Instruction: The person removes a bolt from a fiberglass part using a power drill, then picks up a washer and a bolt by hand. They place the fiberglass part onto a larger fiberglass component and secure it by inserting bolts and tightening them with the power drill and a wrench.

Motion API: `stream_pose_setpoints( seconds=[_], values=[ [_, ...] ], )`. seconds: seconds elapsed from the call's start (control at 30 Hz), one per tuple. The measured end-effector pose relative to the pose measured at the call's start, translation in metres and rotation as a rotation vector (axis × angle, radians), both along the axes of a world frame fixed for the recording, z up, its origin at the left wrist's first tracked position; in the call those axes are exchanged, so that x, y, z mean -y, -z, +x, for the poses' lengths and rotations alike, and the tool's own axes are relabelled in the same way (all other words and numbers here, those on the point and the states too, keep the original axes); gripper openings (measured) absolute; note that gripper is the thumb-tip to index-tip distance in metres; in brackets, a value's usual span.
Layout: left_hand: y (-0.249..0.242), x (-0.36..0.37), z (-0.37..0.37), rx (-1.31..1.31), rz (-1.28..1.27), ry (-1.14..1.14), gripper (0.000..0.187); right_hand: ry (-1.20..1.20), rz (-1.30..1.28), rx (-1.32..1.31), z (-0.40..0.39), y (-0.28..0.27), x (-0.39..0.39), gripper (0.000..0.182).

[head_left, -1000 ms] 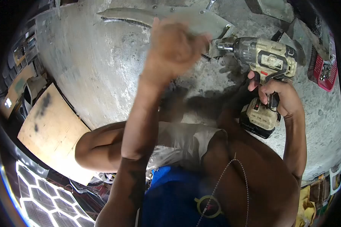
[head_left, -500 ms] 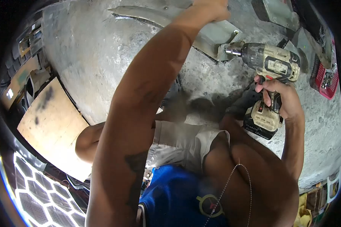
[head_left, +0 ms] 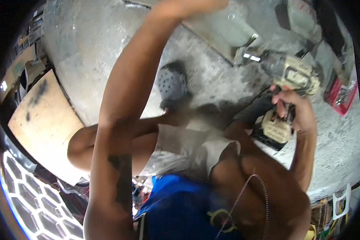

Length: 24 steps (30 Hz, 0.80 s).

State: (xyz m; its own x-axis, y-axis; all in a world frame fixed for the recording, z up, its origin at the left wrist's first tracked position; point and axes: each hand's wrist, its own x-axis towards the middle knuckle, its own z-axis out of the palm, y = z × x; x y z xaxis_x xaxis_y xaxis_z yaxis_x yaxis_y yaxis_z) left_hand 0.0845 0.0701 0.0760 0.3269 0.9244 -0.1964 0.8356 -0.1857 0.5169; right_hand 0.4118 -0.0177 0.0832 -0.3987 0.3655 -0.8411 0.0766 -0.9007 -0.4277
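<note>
My right hand (head_left: 298,106) wraps round the grip of a cream and black cordless impact wrench (head_left: 300,76), fingers by the trigger. Its battery (head_left: 273,130) hangs below the hand, and the shiny socket (head_left: 252,57) at its nose points left, close to the corner of a long grey panel (head_left: 232,34) on the floor. At the top edge of the view, my left hand (head_left: 206,5) reaches over that panel. It is blurred and partly cut off, so its fingers do not show.
On the right, a red basket (head_left: 344,98) holds small metal parts. Other grey pieces (head_left: 304,22) lie at the upper right. A wooden board (head_left: 42,120) is at the left. My shoe (head_left: 172,82) rests on the concrete floor (head_left: 96,56).
My left arm has swung left, and more of the panel and my shoe now show. The impact wrench has shifted slightly down and right, its socket a little farther from the panel's corner.
</note>
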Motion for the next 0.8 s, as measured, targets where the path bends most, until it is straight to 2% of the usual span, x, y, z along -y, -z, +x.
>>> stream_pose_setpoints(
  seconds=[0.07, 0.13, 0.17, 0.23, 0.27, 0.33, 0.37, 0.43, 0.47, 0.53, 0.57, 0.63, 0.67, 0.73, 0.8],
  values=[
    [0.040, -0.003, -0.011, 0.064, 0.048, -0.022, 0.039, -0.141, 0.063, 0.026, 0.008, 0.003, -0.001, 0.019],
    [0.031, -0.029, 0.002, -0.077, -0.127, -0.190, 0.032, -0.023, -0.011, 0.001, 0.000, -0.004, -0.008, 0.026],
    [0.027, -0.048, 0.012, -0.061, -0.070, -0.176, 0.032, 0.009, 0.013, -0.041, 0.000, 0.000, -0.009, 0.025],
    [0.020, -0.075, 0.033, -0.110, -0.242, -0.310, 0.030, -0.028, -0.056, -0.027, 0.004, 0.001, -0.011, 0.024],
    [0.021, -0.093, 0.040, -0.097, -0.200, -0.303, 0.030, 0.028, -0.018, -0.035, -0.001, -0.002, -0.012, 0.023],
    [0.038, -0.122, 0.051, -0.074, -0.112, -0.441, 0.029, 0.085, -0.014, -0.043, -0.005, -0.007, -0.013, 0.021],
    [0.047, -0.138, 0.057, -0.072, -0.098, -0.431, 0.029, 0.087, -0.047, -0.038, -0.005, -0.007, -0.013, 0.021],
    [0.064, -0.167, 0.066, -0.110, 0.133, -0.433, 0.027, 0.085, -0.046, -0.035, -0.003, -0.007, -0.013, 0.020],
    [0.071, -0.178, 0.067, -0.111, 0.132, -0.424, 0.027, 0.085, -0.047, -0.045, -0.003, -0.006, -0.013, 0.021],
    [0.082, -0.199, 0.071, -0.118, 0.335, -0.263, 0.023, 0.058, -0.031, -0.071, 0.000, -0.002, -0.013, 0.021],
    [0.087, -0.208, 0.073, -0.118, 0.326, -0.253, 0.023, 0.068, -0.041, -0.072, 0.002, 0.000, -0.013, 0.021],
    [0.100, -0.226, 0.072, -0.246, 0.417, -0.009, 0.025, 0.013, -0.037, -0.081, 0.004, 0.002, -0.012, 0.022],
    [0.109, -0.236, 0.071, -0.248, 0.392, -0.004, 0.025, 0.021, -0.060, -0.071, 0.004, 0.001, -0.012, 0.022],
    [0.124, -0.244, 0.071, -0.199, 0.513, 0.103, 0.021, 0.035, -0.030, -0.065, 0.001, -0.002, -0.014, 0.022],
    [0.091, -0.232, 0.085, -0.356, 0.110, 0.036, 0.032, 0.035, -0.035, -0.036, 0.000, 0.000, -0.013, 0.021]
  ],
)
